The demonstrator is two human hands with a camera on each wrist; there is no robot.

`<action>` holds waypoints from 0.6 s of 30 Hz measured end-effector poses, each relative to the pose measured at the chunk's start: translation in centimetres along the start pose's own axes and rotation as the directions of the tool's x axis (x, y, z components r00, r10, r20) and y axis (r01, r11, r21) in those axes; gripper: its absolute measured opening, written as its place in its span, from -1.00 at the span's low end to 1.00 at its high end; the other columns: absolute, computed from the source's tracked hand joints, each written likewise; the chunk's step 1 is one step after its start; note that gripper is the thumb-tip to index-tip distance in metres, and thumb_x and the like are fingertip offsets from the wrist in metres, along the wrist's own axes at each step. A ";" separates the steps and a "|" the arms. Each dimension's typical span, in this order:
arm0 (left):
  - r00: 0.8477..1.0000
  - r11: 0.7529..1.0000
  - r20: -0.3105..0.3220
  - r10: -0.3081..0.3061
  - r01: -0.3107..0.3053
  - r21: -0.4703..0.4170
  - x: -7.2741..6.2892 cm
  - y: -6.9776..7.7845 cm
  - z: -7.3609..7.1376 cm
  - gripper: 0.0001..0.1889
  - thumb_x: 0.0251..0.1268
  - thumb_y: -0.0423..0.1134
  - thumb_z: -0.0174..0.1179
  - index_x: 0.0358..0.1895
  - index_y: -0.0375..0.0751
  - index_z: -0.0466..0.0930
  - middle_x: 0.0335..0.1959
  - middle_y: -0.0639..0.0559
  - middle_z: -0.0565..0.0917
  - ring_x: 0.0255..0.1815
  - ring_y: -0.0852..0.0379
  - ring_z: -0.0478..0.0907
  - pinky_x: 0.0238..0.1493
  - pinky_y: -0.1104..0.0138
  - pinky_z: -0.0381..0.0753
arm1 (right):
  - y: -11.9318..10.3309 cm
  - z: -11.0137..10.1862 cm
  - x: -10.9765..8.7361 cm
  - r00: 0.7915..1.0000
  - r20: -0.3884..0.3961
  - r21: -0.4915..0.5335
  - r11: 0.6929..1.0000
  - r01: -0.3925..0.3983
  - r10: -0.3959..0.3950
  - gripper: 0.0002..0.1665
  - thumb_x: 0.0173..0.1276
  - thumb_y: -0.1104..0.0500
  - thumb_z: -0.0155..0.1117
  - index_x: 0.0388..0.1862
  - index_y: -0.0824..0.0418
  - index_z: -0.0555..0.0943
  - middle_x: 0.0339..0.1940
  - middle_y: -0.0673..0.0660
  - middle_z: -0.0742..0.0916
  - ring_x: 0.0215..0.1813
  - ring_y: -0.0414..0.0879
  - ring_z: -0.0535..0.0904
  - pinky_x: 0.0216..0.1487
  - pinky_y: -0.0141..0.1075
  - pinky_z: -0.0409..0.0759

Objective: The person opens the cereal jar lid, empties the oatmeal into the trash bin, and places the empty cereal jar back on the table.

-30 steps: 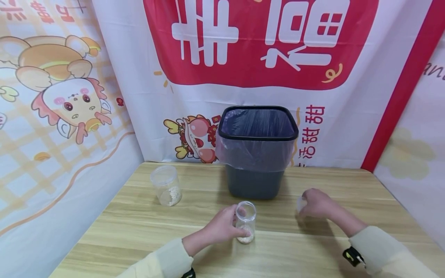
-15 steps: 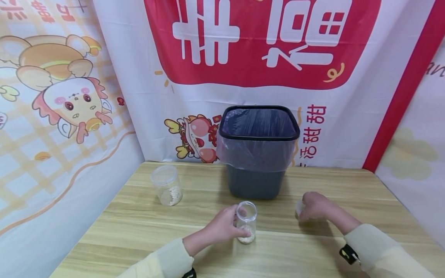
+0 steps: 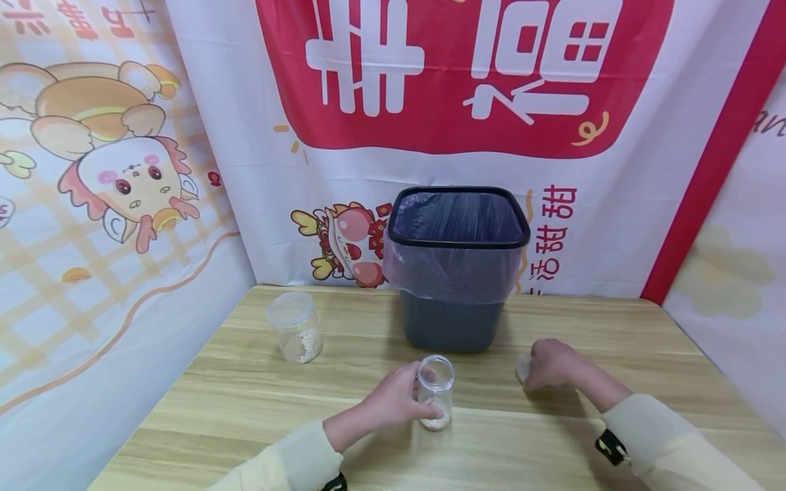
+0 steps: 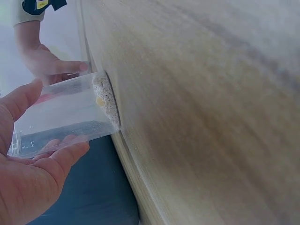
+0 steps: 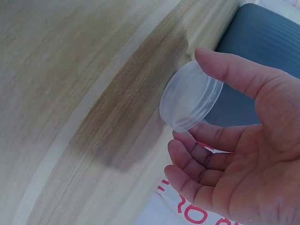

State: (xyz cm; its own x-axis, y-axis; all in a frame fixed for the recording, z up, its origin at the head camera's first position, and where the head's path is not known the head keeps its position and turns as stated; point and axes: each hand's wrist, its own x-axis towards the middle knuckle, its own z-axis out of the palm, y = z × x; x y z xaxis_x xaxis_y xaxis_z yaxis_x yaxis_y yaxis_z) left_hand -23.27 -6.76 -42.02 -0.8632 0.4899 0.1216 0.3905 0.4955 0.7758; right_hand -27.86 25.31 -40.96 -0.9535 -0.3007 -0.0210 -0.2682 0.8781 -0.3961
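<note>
My left hand point(image 3: 393, 399) grips a clear plastic jar point(image 3: 443, 390) around its side. The jar stands upright on the table without a lid, a shallow layer of whitish grains point(image 4: 107, 101) at its bottom and a yellow bit among them. To the right, my right hand point(image 3: 552, 366) pinches a round translucent lid point(image 5: 190, 96) between thumb and index finger. In the right wrist view the lid is tilted on edge close over the wood, and the other fingers curl loosely below it.
Behind the hands stands a dark bin point(image 3: 451, 320) with a black rim and a clear liner bag. A wider clear tub point(image 3: 293, 326) holding white pieces sits at the back left of the wooden table point(image 3: 239, 423). Printed cloths hang at the back and sides.
My right hand has shifted slightly left with the lid, which now shows more beyond the fingertips. The left hand and the jar have stayed in place.
</note>
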 end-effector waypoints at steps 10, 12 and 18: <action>1.000 1.000 0.002 -0.008 0.008 -0.003 0.0 -0.1 0.1 -0.51 -0.10 -0.22 0.56 -0.10 -0.22 0.52 -0.17 0.10 0.61 -0.02 0.08 0.59 -0.01 0.33 0.55 | 0.2 0.5 0.3 1.000 -0.012 -0.044 0.999 0.008 -0.009 -0.53 -0.26 0.10 0.58 -0.62 0.21 0.41 -0.61 0.05 0.47 -0.54 -0.06 0.35 -0.50 -0.22 0.38; 1.000 1.000 0.001 -0.005 0.005 -0.004 0.1 -0.1 0.1 -0.51 -0.11 -0.22 0.56 -0.10 -0.22 0.52 -0.17 0.09 0.61 -0.02 0.07 0.59 -0.01 0.33 0.54 | 0.2 0.5 0.3 1.000 -0.008 -0.051 0.999 0.003 -0.003 -0.52 -0.25 0.09 0.59 -0.63 0.21 0.41 -0.61 0.05 0.47 -0.54 -0.06 0.35 -0.49 -0.21 0.38; 1.000 1.000 0.003 -0.003 0.003 -0.015 0.1 -0.2 0.0 -0.50 -0.11 -0.23 0.56 -0.09 -0.24 0.53 -0.16 0.08 0.61 0.00 0.03 0.60 0.01 0.32 0.55 | 0.3 0.6 0.5 1.000 0.011 -0.053 0.999 -0.008 0.009 -0.52 -0.22 0.09 0.61 -0.61 0.22 0.42 -0.60 0.06 0.48 -0.52 -0.05 0.35 -0.46 -0.20 0.39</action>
State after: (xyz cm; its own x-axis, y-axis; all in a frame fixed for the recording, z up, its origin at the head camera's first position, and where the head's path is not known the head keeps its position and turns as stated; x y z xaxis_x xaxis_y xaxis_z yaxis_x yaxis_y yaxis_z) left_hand -23.40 -6.79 -42.18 -0.8635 0.4904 0.1175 0.3830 0.4861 0.7855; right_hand -28.29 25.21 -41.62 -0.9542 -0.2972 -0.0345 -0.2675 0.8991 -0.3466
